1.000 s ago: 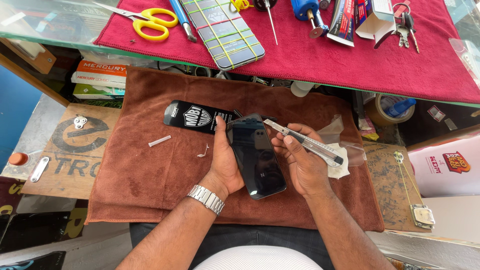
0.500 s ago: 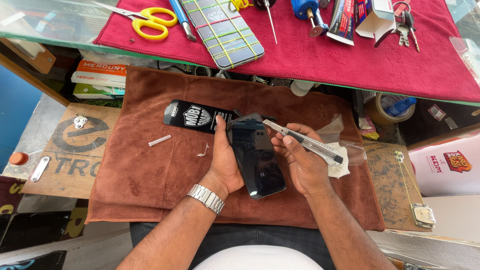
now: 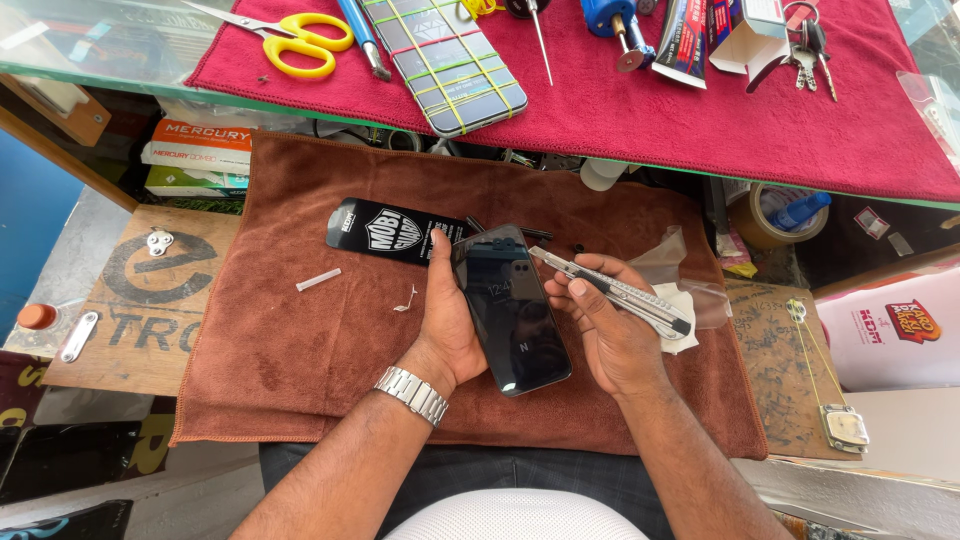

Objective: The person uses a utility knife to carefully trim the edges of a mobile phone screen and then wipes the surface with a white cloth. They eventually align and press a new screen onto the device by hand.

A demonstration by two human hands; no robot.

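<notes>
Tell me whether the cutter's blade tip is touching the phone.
Touching, it seems: in the head view the utility knife, held in the right hand, meets the top edge of the black phone.

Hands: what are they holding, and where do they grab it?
The left hand holds a dark phone along its left edge, thumb up the side. The right hand holds a metal cutter around its middle, tip at the phone's top corner.

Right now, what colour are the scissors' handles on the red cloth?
Yellow: the scissors' handles show clearly in the head view.
</notes>
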